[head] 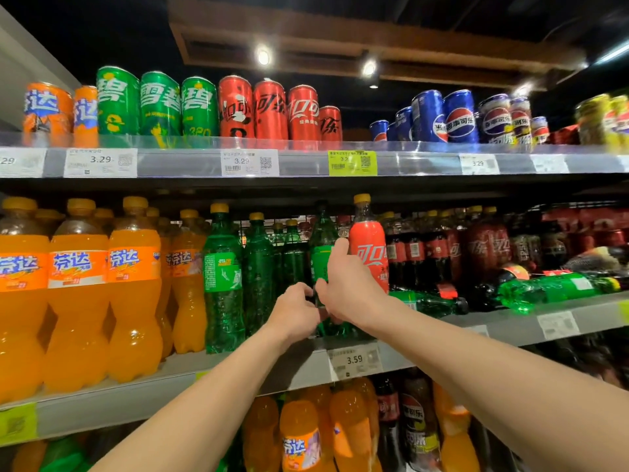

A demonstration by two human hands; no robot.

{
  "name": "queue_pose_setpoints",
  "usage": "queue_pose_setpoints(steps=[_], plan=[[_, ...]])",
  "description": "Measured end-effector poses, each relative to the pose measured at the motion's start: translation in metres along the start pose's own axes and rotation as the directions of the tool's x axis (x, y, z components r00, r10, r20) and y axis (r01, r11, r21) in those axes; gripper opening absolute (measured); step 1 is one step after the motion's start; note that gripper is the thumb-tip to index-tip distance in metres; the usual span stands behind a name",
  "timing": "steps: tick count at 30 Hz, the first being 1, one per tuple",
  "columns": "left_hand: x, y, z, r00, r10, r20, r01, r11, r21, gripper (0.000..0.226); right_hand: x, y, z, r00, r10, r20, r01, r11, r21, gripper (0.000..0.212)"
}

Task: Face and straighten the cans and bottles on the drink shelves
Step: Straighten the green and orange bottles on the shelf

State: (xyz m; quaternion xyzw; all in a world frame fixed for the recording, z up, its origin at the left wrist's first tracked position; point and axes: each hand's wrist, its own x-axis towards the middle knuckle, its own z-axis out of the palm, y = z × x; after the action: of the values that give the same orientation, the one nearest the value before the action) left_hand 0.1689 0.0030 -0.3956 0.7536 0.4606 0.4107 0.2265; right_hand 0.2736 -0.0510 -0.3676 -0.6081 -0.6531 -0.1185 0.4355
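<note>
Head cam: both hands' fingers round ribbed green plastic bottle (320, 253), L hand (294, 310) low, R hand (347, 284) mid-label.

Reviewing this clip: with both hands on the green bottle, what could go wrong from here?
The right hand and left hand grip the green bottle right beside the red cola bottle; turning it may knock that one over. Fallen bottles lying on the shelf edge could roll off if bumped.

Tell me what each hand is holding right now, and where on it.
Both grip the same green bottle: right hand around its labelled middle, left hand on its lower body.
</note>
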Motion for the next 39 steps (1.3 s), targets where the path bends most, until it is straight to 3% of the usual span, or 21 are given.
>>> queue_pose_setpoints(steps=[3, 6, 9, 12, 15, 21, 25, 30, 33, 39], plan=[[0.001, -0.008, -0.002, 0.992, 0.044, -0.117, -0.03, 0.993, 0.114, 0.022, 0.002, 0.0, 0.002, 1.0, 0.02, 0.004, -0.02, 1.0, -0.006, 0.037], [0.0, -0.006, -0.003, 0.991, 0.065, -0.113, -0.049, 0.99, 0.134, 0.017, 0.003, -0.004, 0.005, 0.998, 0.056, 0.007, -0.056, 0.998, -0.022, 0.051], [0.004, -0.002, 0.001, 1.0, 0.009, -0.023, -0.007, 0.995, 0.101, 0.037, 0.002, -0.005, 0.012, 0.989, 0.132, 0.063, -0.132, 0.991, -0.016, 0.059], [0.007, 0.001, 0.004, 0.998, -0.07, -0.008, 0.07, 0.994, 0.079, 0.037, 0.001, 0.0, 0.018, 0.968, 0.21, 0.137, -0.218, 0.975, 0.048, 0.04], [0.003, 0.0, -0.003, 0.996, -0.074, -0.044, 0.082, 0.971, 0.225, 0.044, 0.004, 0.0, 0.021, 0.962, 0.217, 0.165, -0.228, 0.972, 0.049, 0.028], [-0.024, -0.011, -0.027, 0.985, -0.019, -0.171, 0.089, 0.908, 0.41, 0.027, 0.017, -0.022, 0.04, 0.872, 0.184, 0.454, -0.267, 0.955, 0.125, 0.049], [-0.043, -0.015, -0.038, 0.985, 0.029, -0.172, 0.049, 0.901, 0.432, 0.027, 0.019, -0.027, 0.057, 0.855, 0.109, 0.507, -0.242, 0.949, 0.204, 0.061], [-0.05, -0.011, -0.046, 0.979, 0.074, -0.192, 0.005, 0.924, 0.382, 0.016, 0.021, -0.024, 0.07, 0.871, 0.094, 0.482, -0.257, 0.924, 0.284, 0.062], [-0.049, -0.008, -0.046, 0.978, 0.07, -0.199, -0.003, 0.948, 0.319, 0.024, 0.016, -0.018, 0.062, 0.881, 0.091, 0.464, -0.239, 0.932, 0.273, 0.03], [-0.048, 0.023, -0.016, 0.952, 0.24, -0.192, -0.228, 0.97, 0.083, 0.024, 0.001, 0.0, -0.004, 0.983, -0.048, 0.175, -0.007, 0.954, 0.3, 0.02]])
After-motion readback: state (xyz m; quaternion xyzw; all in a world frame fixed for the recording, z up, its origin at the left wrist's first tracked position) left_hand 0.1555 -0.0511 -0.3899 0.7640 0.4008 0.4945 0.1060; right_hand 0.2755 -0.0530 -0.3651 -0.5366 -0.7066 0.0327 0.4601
